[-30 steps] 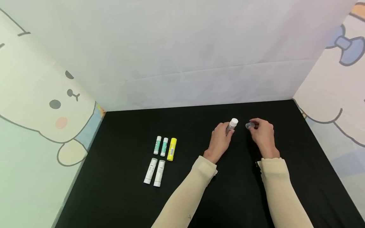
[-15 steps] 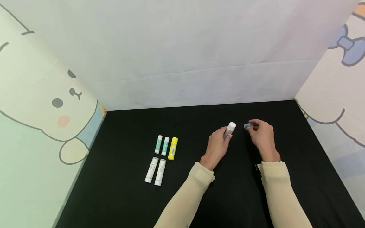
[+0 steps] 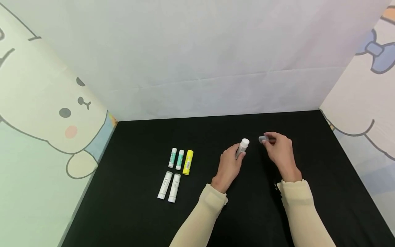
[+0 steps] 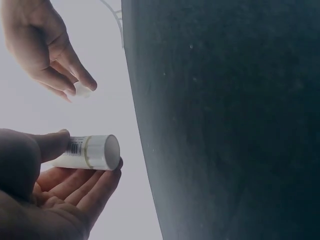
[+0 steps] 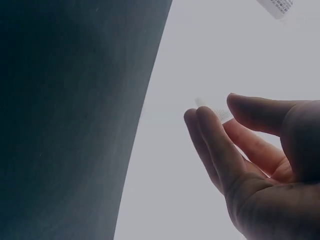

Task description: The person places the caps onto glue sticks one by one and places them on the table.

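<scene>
My left hand (image 3: 227, 168) grips a white glue stick (image 3: 241, 149) between thumb and fingers, its white end pointing up and away. In the left wrist view, a barcode label shows on the glue stick (image 4: 95, 152) beside the thumb. To the right, my right hand (image 3: 281, 154) pinches a small translucent cap (image 3: 263, 139) by its side. Ribbed sides show on the cap (image 5: 223, 115) in the right wrist view, partly hidden by the fingers. A short gap separates cap and glue stick, both held over the black table.
Left of the hands on the black table (image 3: 129, 212) lie two small green-and-white glue sticks (image 3: 172, 157), a yellow glue stick (image 3: 188, 162) and, nearer me, two larger white glue sticks (image 3: 165, 185). A white cloth wall (image 3: 197, 58) rises at the table's back edge.
Both hands have drifted left and slightly toward me, still holding the glue stick and the cap. The gap between the two stays about the same. The glue sticks on the table are undisturbed.
</scene>
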{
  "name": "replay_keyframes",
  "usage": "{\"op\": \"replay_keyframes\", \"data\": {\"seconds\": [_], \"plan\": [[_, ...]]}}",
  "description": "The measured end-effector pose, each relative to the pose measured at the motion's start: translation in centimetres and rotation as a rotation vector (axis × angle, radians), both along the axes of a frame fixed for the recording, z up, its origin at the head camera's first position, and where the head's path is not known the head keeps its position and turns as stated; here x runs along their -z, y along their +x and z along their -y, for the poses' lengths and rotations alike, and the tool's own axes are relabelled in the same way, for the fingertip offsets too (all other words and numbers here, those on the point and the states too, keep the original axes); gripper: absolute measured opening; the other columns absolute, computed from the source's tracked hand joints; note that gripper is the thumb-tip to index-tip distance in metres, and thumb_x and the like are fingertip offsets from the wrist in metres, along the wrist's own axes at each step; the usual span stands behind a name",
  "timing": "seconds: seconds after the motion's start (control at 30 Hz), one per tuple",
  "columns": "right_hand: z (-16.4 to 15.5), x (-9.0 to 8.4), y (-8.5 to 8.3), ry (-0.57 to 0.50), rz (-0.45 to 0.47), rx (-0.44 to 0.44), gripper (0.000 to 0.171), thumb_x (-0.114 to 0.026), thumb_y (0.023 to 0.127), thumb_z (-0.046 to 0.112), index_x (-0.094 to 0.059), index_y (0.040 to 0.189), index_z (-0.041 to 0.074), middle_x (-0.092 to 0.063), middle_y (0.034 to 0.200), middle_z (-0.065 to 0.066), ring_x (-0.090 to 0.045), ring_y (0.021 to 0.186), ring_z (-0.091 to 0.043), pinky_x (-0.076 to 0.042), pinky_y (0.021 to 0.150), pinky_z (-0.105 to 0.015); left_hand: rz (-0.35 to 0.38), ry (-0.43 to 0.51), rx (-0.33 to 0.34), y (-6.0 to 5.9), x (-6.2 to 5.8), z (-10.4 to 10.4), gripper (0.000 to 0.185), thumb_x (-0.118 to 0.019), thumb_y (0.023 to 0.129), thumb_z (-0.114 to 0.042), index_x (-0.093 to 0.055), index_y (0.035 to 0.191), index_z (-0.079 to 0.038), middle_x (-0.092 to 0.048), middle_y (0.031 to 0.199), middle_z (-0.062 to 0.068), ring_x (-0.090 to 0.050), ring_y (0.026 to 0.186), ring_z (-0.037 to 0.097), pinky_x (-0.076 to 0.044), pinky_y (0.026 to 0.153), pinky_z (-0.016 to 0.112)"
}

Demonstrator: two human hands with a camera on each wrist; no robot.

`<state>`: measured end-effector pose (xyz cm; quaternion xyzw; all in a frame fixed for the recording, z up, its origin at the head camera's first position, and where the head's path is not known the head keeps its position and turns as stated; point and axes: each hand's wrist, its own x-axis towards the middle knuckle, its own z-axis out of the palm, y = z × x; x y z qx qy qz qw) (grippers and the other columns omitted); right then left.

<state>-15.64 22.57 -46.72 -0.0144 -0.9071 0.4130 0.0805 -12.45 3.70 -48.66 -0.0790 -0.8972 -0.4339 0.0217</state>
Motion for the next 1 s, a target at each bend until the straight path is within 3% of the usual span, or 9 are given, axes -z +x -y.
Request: {"op": "replay_keyframes", "data": {"seconds": [0.53,1.0], "plan": [[1.9,-0.5,0.8,-0.039,-0.061,-0.099,0.027,-0.068,0.101,-0.002,-0.069,0.127,-0.008,-0.07,0.12,-0.033,-0.073,0.106,-0.046,-0.059,0.087,-0.06,-0.009,-0.004,-0.07,1.6,0.1,1.9,0.026,-0.068,0.105,-0.016,-0.069,0.129,-0.006,-0.074,0.12,0.009,-0.072,0.104,0.019,-0.06,0.092,0.039],[3.4,-1.8,1.5,-0.093,-0.049,-0.165,0.028,-0.069,0.099,-0.004,-0.07,0.127,-0.006,-0.07,0.124,-0.032,-0.073,0.108,-0.044,-0.06,0.088,-0.058,-0.001,-0.02,-0.103,2.7,0.1,3.4,0.026,-0.071,0.103,-0.012,-0.069,0.128,-0.003,-0.075,0.118,0.012,-0.073,0.104,0.022,-0.061,0.091,0.042]]}}
